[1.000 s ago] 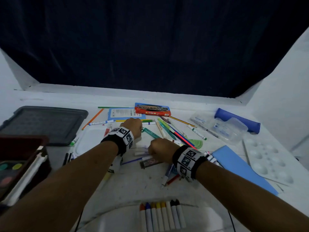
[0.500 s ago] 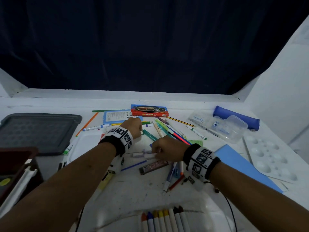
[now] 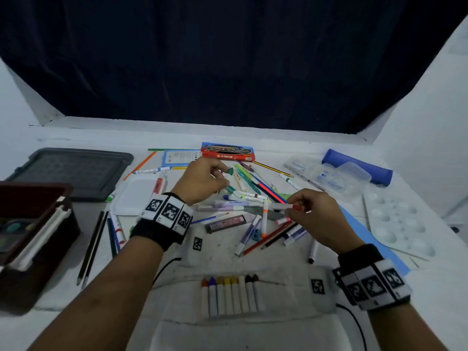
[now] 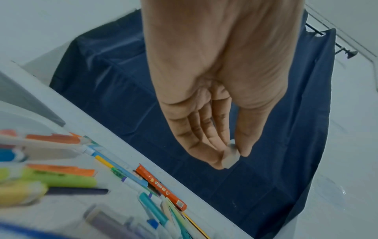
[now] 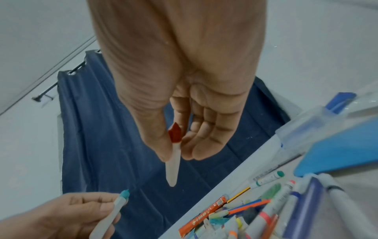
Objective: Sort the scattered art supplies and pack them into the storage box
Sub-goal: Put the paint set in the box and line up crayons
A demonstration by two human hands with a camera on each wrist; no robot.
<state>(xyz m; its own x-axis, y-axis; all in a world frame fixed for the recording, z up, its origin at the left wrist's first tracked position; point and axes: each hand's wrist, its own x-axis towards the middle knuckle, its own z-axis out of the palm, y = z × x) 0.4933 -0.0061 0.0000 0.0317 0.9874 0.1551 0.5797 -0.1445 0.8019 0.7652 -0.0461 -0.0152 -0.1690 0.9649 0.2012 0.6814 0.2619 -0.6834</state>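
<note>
My left hand (image 3: 222,178) is raised over the scattered markers and pencils (image 3: 253,198) and pinches a white crayon with a green tip (image 3: 230,171). The left wrist view shows the thumb and fingers of this hand (image 4: 233,155) closed on the crayon's butt end (image 4: 230,157). To the right, my right hand (image 3: 291,207) pinches a white crayon with a red tip (image 3: 286,206), also visible in the right wrist view (image 5: 174,155). A cloth roll (image 3: 278,295) with several crayons in it lies at the near edge. The dark red storage box (image 3: 35,262) stands open at the left.
A grey lid (image 3: 73,171) lies at the back left, with a white lid (image 3: 134,196) beside it. A red pencil box (image 3: 228,152), clear plastic containers (image 3: 336,173), a blue pencil case (image 3: 359,167), a white palette (image 3: 400,221) and a blue sheet (image 3: 367,234) fill the back and right.
Both hands were down in the pile of markers. They have lifted, the left with the green-tipped crayon, the right with the red-tipped one, and the right hand has drawn back.
</note>
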